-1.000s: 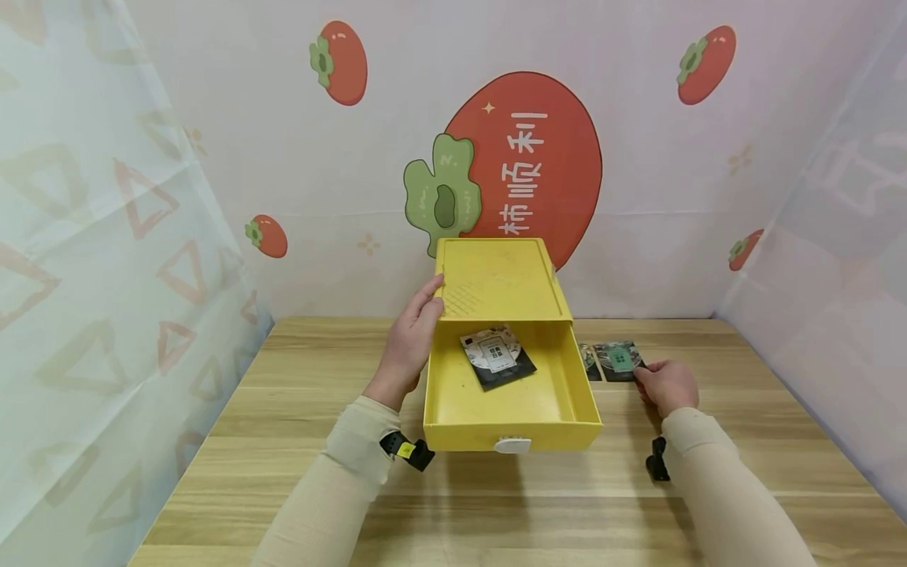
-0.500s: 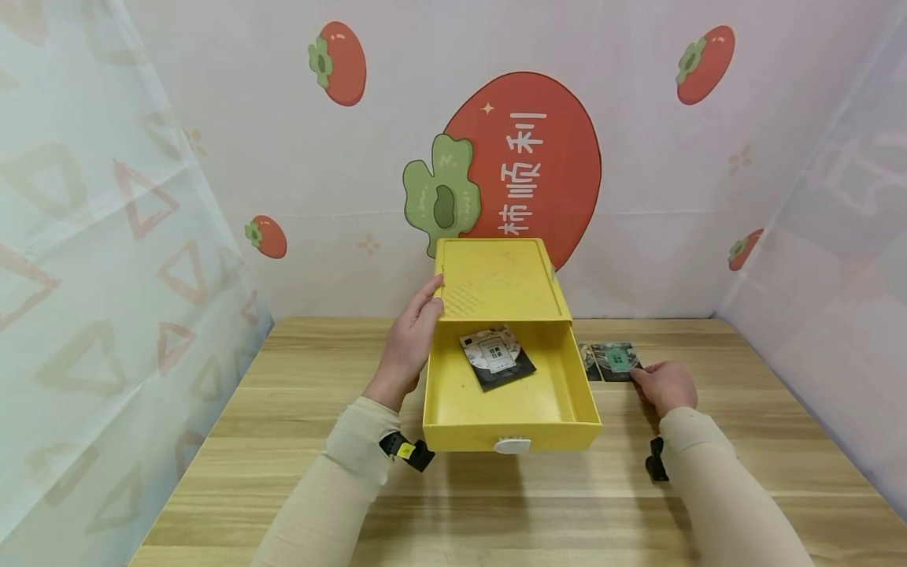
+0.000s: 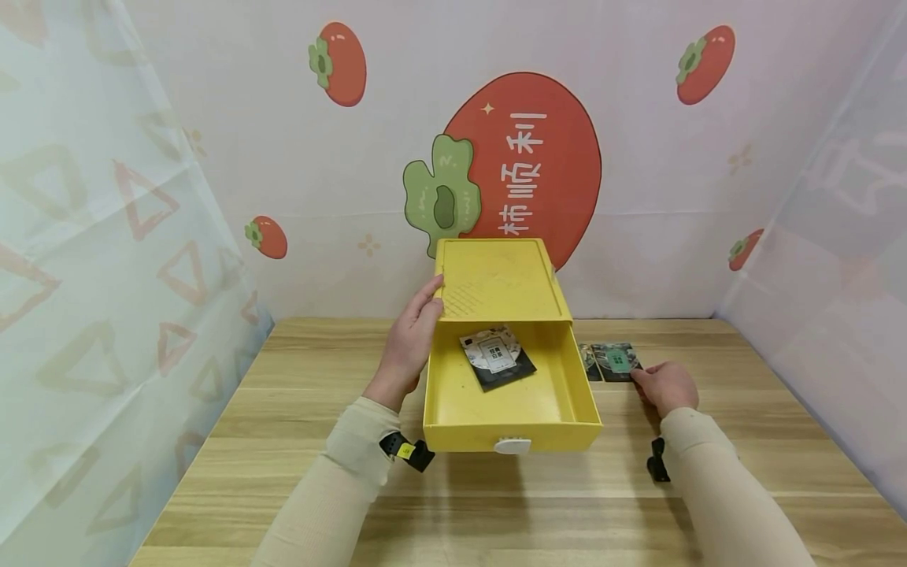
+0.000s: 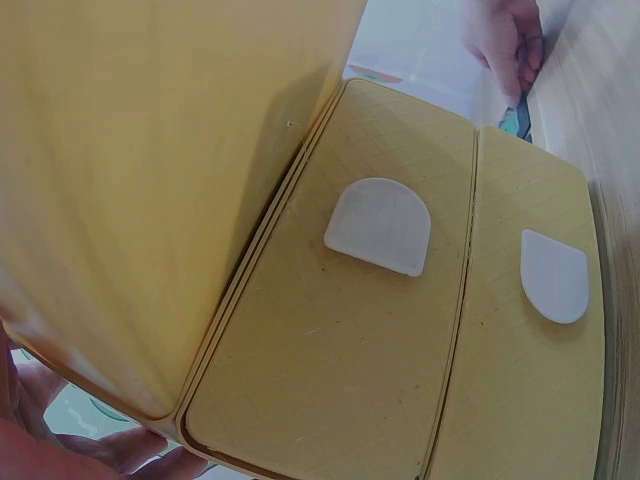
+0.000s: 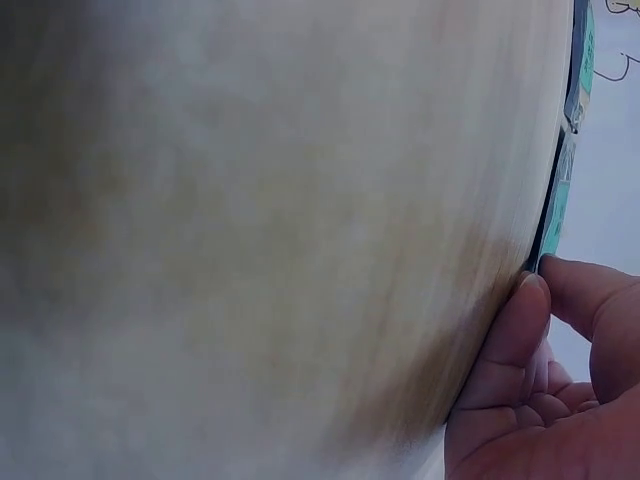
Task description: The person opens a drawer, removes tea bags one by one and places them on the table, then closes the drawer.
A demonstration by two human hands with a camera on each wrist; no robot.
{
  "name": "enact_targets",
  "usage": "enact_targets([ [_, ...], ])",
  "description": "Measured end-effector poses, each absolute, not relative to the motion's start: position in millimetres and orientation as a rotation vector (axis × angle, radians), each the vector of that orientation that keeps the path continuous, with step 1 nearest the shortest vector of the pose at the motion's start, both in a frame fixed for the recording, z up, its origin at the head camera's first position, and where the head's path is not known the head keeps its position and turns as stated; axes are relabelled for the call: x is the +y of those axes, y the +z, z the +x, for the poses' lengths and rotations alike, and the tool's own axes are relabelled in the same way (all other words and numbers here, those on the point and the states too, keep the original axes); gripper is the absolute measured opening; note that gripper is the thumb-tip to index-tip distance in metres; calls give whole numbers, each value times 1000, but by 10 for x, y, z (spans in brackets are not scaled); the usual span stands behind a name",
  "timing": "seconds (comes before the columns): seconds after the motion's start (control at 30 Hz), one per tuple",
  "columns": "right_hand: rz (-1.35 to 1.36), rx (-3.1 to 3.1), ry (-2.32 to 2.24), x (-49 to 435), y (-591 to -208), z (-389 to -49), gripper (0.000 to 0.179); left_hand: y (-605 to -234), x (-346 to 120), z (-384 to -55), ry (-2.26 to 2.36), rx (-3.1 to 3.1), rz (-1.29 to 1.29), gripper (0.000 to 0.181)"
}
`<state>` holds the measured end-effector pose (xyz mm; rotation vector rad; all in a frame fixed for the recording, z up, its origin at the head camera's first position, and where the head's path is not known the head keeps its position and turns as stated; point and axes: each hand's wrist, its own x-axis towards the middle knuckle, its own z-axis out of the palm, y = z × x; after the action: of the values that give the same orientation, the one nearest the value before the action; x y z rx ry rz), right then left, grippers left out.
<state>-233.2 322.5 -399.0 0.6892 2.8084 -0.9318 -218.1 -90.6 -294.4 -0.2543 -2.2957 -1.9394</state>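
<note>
A yellow drawer cabinet (image 3: 499,276) stands at the middle back of the table, its top drawer (image 3: 510,437) pulled out. Inside that drawer lies a dark and white tea packet (image 3: 498,358). My left hand (image 3: 407,339) rests against the cabinet's left side, fingertips at its top edge. On the table to the right, my right hand (image 3: 666,386) pinches the near right corner of a flat dark tea packet with a green label (image 3: 615,361) between thumb and index finger. Another packet (image 3: 590,362) lies beside it, partly hidden by the cabinet.
Below the open drawer, the left wrist view shows two closed drawers, a middle one (image 4: 320,340) and a lower one (image 4: 530,390), with white handles. The wooden table (image 3: 305,441) ends at a patterned back cloth (image 3: 340,173) and side cloths.
Between one second and half a second ago, my right hand and the packet it pinches shifted very slightly left. The left hand and cabinet stay still.
</note>
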Motion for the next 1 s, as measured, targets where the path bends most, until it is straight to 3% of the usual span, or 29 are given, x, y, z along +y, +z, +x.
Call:
enact_targets([
  [1.0,686,2793,-1010,3254,-3986,-2293,51,-2933,-907,-2173,-1948,-2297,-265,48],
])
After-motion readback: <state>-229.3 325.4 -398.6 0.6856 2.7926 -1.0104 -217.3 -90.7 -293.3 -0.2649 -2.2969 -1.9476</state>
